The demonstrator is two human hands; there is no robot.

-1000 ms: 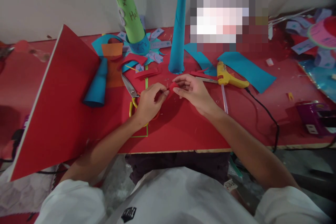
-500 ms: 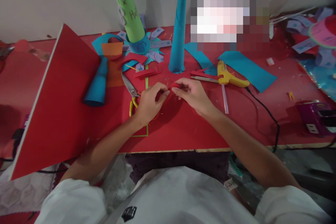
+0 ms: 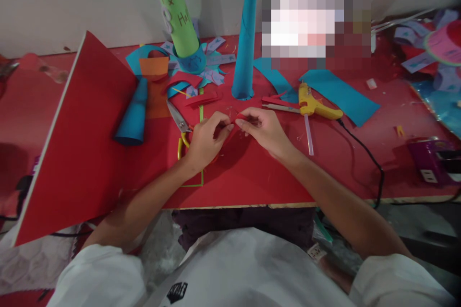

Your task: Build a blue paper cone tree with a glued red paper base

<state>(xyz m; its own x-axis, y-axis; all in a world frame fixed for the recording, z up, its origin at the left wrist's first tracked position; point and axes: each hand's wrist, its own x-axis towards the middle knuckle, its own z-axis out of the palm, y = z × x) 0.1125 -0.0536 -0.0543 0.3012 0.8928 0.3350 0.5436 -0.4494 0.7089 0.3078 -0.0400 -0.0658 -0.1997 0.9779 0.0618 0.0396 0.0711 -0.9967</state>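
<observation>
Both of my hands meet over the red table, fingertips pinched on a small red paper piece. My left hand grips its left end, and my right hand grips its right end; much of the piece is hidden by fingers. Just behind them stands an upright blue paper cone. Scissors with yellow handles lie beside my left hand, partly covered by it. To the right of my right hand rests a yellow glue gun with a clear glue stick poking out.
A red board stands tilted at the left, near a second blue paper cone. A green paper tube rises from a blue base. Blue paper strips lie behind the glue gun, whose black cord drops over the front edge.
Both hands stay in nearly the same place, still pinching the red paper piece, which appears slightly turned or lowered between the fingers. Nothing else on the table has moved.
</observation>
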